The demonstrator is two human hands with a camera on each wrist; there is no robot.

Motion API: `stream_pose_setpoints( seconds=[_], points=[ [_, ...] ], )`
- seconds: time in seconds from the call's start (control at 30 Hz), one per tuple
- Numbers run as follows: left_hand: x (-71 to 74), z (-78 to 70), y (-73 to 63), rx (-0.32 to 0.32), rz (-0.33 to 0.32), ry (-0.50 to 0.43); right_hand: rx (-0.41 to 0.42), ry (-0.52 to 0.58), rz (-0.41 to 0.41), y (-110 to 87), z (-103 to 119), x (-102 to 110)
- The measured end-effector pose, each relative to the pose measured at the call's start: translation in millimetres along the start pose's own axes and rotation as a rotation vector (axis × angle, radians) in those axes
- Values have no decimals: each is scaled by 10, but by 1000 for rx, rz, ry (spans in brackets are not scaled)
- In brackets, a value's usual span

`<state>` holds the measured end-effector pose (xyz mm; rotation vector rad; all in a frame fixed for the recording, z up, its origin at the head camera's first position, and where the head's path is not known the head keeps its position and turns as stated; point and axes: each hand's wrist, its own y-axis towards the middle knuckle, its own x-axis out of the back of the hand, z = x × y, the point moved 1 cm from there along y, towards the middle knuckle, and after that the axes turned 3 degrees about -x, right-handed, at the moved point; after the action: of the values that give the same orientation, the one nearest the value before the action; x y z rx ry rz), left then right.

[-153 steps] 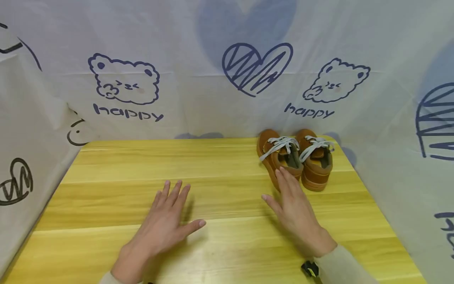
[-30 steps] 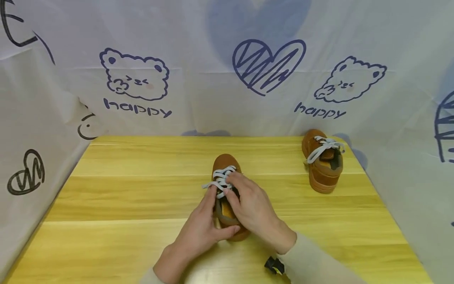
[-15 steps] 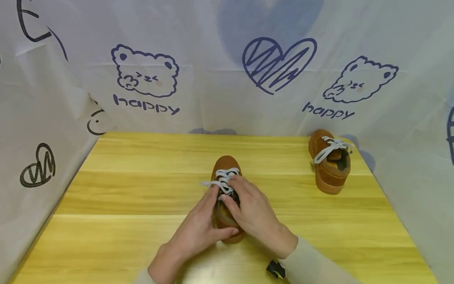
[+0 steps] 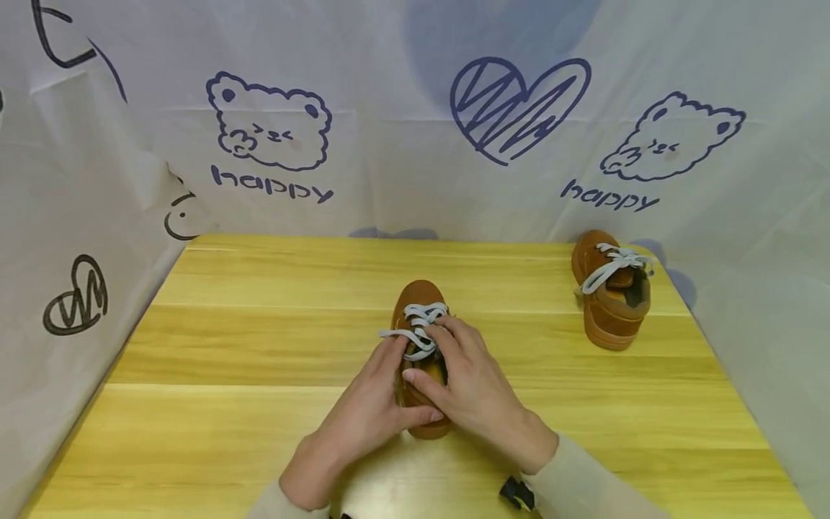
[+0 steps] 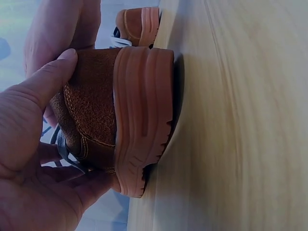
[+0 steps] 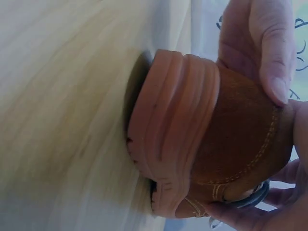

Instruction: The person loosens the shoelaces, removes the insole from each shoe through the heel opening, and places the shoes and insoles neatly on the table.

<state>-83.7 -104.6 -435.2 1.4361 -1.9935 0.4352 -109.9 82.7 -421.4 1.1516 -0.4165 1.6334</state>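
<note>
Your left hand (image 4: 364,414) and right hand (image 4: 478,386) both grip the shoe (image 4: 419,310), frame center; second shoe (image 4: 612,317) sits right.

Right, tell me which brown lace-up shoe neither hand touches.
The back-right shoe on the yellow wooden table; the left hand and right hand hold the nearer brown shoe.

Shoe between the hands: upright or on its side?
Upright: the shoe has its opening facing up in the head view, and both wrist views show its sole facing the table.
</note>
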Motion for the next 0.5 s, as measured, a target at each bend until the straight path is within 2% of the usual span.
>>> stream_pose_setpoints(
  seconds=[0.27, 0.5],
  points=[
    [-14, 5, -20, 53, 15, 1, 40, -43, -21, -11, -57, -50],
    [-16, 14, -24, 68, 17, 3, 38, -13, -14, -7, -78, -56]
  ],
)
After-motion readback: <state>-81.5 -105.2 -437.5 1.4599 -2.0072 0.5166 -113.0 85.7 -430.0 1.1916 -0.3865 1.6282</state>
